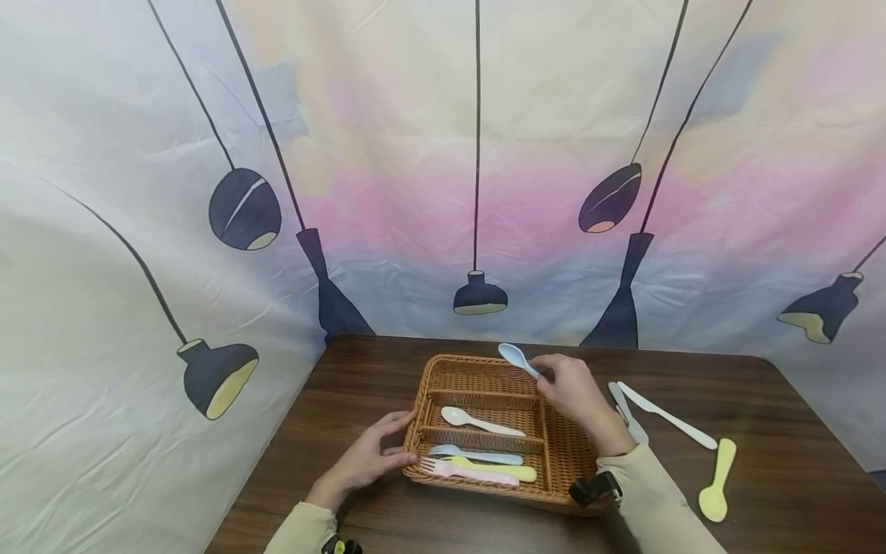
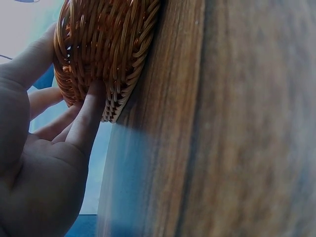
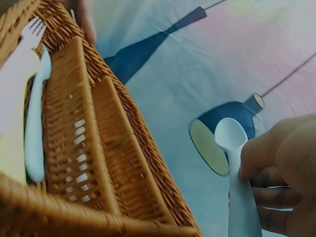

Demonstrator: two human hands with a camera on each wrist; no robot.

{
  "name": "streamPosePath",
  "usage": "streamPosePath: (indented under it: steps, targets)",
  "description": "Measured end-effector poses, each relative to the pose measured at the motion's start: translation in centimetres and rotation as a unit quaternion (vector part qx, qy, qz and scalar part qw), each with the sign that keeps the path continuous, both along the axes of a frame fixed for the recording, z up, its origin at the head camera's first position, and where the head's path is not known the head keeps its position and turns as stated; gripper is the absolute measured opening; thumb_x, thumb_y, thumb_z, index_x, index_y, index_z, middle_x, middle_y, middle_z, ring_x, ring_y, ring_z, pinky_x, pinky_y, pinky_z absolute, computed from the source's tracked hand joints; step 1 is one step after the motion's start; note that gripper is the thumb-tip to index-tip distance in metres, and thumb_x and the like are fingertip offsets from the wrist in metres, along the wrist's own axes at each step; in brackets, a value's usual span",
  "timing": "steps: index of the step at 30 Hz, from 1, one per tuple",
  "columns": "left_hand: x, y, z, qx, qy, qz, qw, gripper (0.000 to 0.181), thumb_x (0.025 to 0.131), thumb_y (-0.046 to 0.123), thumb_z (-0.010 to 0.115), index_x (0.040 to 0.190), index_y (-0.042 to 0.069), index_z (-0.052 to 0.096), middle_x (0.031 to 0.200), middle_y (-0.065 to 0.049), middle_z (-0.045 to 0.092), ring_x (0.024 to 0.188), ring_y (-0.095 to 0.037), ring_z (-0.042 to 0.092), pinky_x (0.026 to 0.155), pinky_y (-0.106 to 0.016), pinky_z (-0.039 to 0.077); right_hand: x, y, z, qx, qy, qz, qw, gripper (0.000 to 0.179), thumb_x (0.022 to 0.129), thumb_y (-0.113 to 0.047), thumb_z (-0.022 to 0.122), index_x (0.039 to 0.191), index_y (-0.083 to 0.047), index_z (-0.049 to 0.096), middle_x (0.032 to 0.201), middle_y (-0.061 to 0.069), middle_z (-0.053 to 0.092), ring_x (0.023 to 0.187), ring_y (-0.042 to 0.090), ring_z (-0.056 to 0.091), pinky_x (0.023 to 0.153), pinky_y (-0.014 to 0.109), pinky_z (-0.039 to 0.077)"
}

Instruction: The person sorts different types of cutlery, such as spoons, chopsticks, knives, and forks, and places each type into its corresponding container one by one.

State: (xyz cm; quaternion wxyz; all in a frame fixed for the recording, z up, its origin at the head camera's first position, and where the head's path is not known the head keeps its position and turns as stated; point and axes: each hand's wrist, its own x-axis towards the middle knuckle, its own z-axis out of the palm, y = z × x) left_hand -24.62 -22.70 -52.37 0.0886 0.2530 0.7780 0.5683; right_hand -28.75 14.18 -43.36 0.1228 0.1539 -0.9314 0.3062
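Note:
My right hand [image 1: 571, 388] pinches a light blue spoon [image 1: 514, 356] by its handle, bowl tilted up, above the back of the wicker basket [image 1: 451, 360]. In the right wrist view the spoon [image 3: 232, 136] is clear of the basket's wall. At the basket's left end, my left hand [image 1: 370, 454] touches the outer wall with spread, fairly straight fingers. A white spoon [image 1: 481, 422] lies in the middle compartment. The front compartment holds a light blue fork [image 1: 484, 455], a yellow utensil [image 1: 524, 472] with its head partly covered, and a pink fork [image 1: 471, 472].
Right of the basket, a greyish-blue knife [image 1: 628, 414] and a white knife [image 1: 667, 415] lie on the dark wooden table [image 1: 374, 377]. A yellow spoon [image 1: 716, 485] lies nearer. Behind the table hangs a cloth printed with lamps [image 1: 540, 177]. My right forearm crosses the basket's right compartment.

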Motion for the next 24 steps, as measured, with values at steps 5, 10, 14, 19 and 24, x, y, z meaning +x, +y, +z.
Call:
streamPosePath:
  steps: [5, 10, 14, 19, 24]
  targets:
    - [0.0, 0.0, 0.1, 0.001, -0.001, 0.0, 1.0, 0.077, 0.084, 0.015, 0.076, 0.148, -0.002, 0.037, 0.148, -0.027, 0.032, 0.128, -0.047, 0.045, 0.097, -0.028, 0.054, 0.0, -1.4, 0.0, 0.004, -0.004, 0.016, 0.9998, 0.025, 0.089, -0.004, 0.065, 0.113, -0.007, 0.071, 0.101, 0.012, 0.069, 0.06, 0.01, 0.052, 0.042, 0.022, 0.041]
    - [0.0, 0.0, 0.0, 0.0, -0.003, 0.0, 1.0, 0.077, 0.084, 0.015, 0.077, 0.148, -0.001, 0.037, 0.148, -0.026, 0.031, 0.128, -0.047, 0.045, 0.097, -0.027, 0.054, -0.2, -2.6, 0.0, 0.011, 0.003, 0.029, 0.9995, 0.023, 0.089, -0.005, 0.066, 0.111, -0.009, 0.072, 0.099, 0.009, 0.069, 0.06, 0.009, 0.05, 0.045, 0.022, 0.04]
    - [0.1, 0.1, 0.1, 0.004, -0.001, 0.0, 1.0, 0.077, 0.083, 0.015, 0.077, 0.148, -0.002, 0.037, 0.148, -0.027, 0.031, 0.127, -0.048, 0.045, 0.097, -0.028, 0.054, -0.2, -3.4, -0.1, 0.008, 0.012, 0.046, 0.9989, 0.02, 0.088, -0.005, 0.066, 0.106, -0.011, 0.073, 0.096, 0.007, 0.069, 0.064, 0.01, 0.05, 0.05, 0.023, 0.041]
    - [0.2, 0.2, 0.1, 0.003, 0.004, 0.0, 1.0, 0.077, 0.084, 0.015, 0.077, 0.147, -0.003, 0.037, 0.147, -0.027, 0.032, 0.128, -0.048, 0.044, 0.097, -0.029, 0.054, -0.3, -4.2, -0.5, 0.003, 0.023, 0.064, 0.9977, 0.019, 0.085, -0.002, 0.068, 0.1, -0.011, 0.074, 0.091, 0.002, 0.07, 0.068, 0.008, 0.056, 0.054, 0.022, 0.046]
    - [0.2, 0.1, 0.1, 0.003, 0.005, 0.0, 1.0, 0.077, 0.084, 0.015, 0.076, 0.147, -0.003, 0.036, 0.147, -0.027, 0.031, 0.127, -0.048, 0.045, 0.097, -0.029, 0.054, -0.2, -5.1, -0.7, 0.008, 0.02, 0.072, 0.9972, 0.019, 0.084, -0.002, 0.068, 0.101, -0.01, 0.074, 0.09, 0.002, 0.07, 0.071, 0.007, 0.059, 0.053, 0.02, 0.048]
